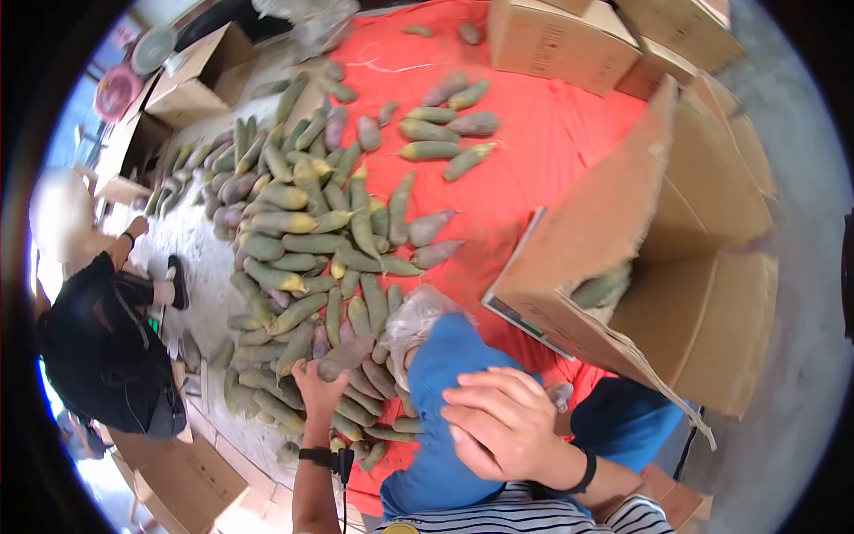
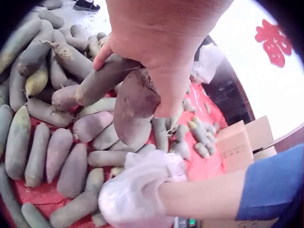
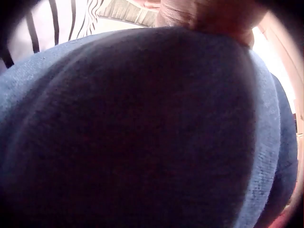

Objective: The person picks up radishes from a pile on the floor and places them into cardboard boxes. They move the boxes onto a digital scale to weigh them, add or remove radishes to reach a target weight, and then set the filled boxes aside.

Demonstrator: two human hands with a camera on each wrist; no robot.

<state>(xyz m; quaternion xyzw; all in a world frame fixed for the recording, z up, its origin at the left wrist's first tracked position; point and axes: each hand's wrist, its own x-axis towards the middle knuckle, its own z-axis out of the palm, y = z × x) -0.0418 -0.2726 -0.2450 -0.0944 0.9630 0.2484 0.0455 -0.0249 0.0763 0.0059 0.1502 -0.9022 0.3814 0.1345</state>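
Observation:
My left hand reaches into the front of a big pile of green and purplish radishes and grips a purple-brown radish. In the left wrist view the thumb lies along this radish, while a fingertip touches a darker radish beside it. My right hand holds nothing and hangs with loosely bent fingers over my blue-trousered knee. Blue cloth fills most of the right wrist view, the hand's edge showing at the top.
A tall open cardboard box with a green radish inside stands at right on a flat platform. Radishes lie on a red sheet. Clear plastic wraps my foot. Another person is at left; more boxes stand behind.

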